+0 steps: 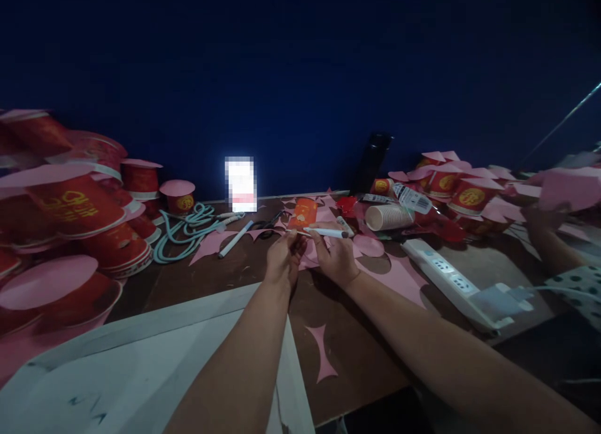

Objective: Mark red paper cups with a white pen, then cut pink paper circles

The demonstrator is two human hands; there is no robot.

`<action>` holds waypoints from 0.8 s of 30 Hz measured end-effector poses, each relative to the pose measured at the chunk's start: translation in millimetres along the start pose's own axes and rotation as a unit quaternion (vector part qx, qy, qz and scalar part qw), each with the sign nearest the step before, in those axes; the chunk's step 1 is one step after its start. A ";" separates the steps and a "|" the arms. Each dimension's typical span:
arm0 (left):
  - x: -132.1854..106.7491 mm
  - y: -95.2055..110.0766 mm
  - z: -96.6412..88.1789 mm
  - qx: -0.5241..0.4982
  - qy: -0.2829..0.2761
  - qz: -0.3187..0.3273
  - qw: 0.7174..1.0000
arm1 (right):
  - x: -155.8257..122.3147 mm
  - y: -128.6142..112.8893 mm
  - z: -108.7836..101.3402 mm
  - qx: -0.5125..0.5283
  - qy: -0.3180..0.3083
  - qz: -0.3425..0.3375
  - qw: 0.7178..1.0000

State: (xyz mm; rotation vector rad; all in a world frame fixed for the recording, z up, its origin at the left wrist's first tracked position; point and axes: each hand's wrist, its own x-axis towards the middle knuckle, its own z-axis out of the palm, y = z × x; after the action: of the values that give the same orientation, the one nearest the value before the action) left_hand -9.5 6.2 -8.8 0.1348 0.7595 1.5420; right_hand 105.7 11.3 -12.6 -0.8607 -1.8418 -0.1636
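My right hand [335,258] is closed around a white marker [331,232] with a dark end, lying almost level across its fingers. Close beside it, my left hand [283,260] pinches something thin and pale at its fingertips; too little shows to name it. Both sets of fingertips are nearly touching. Just beyond them lies an orange-red packet [304,212] with a yellow print. Pink paper offcuts [397,276] with round cut-outs spread under and around the hands. Another white marker [235,240] lies to the left, near dark-handled scissors [271,227].
Red paper cups [70,202] with pink paper discs are stacked left; more cups [469,196] stand right. A coiled cable [188,230], lit phone screen [241,183], nested cups [389,218] and power strip [444,271] surround the workspace. Another person's arm [547,237] reaches in at right.
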 end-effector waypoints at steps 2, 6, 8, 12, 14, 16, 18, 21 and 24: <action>-0.1 0.2 0.2 0.002 -0.002 -0.005 1.000 | -0.3 -0.2 0.5 -0.003 -0.001 0.007 1.000; -1.0 1.1 0.4 0.001 -0.008 -0.008 1.000 | -0.1 -1.1 0.2 0.012 -0.004 0.013 1.000; -1.4 1.5 0.3 0.002 -0.002 -0.011 1.000 | 1.2 -1.2 -0.8 0.016 0.018 0.021 0.999; -0.8 1.2 -0.4 -0.006 -0.004 -0.012 1.000 | 4.1 0.6 -2.9 0.008 0.056 0.043 0.997; -0.3 0.8 -0.5 -0.007 -0.010 -0.011 1.000 | 3.8 1.6 -3.0 0.008 0.051 0.044 0.998; -0.3 0.5 -0.1 -0.004 -0.009 -0.011 1.000 | 2.3 1.9 -2.3 0.010 0.044 0.040 0.998; -0.5 0.6 0.5 -0.001 -0.005 -0.012 1.000 | 0.3 1.4 -1.1 0.009 0.035 0.035 0.999; -0.6 0.7 0.7 0.000 0.002 -0.013 1.000 | -1.4 0.3 0.6 0.006 0.016 0.023 1.000; -0.2 0.3 -0.1 0.004 0.000 -0.012 1.000 | -1.1 0.5 1.5 -0.004 0.007 0.013 1.000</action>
State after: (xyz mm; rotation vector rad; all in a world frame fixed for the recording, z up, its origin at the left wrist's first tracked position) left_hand -9.9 6.0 -8.6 0.1317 0.7654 1.5159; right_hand 105.0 11.9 -14.3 -0.8879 -1.8178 -0.1605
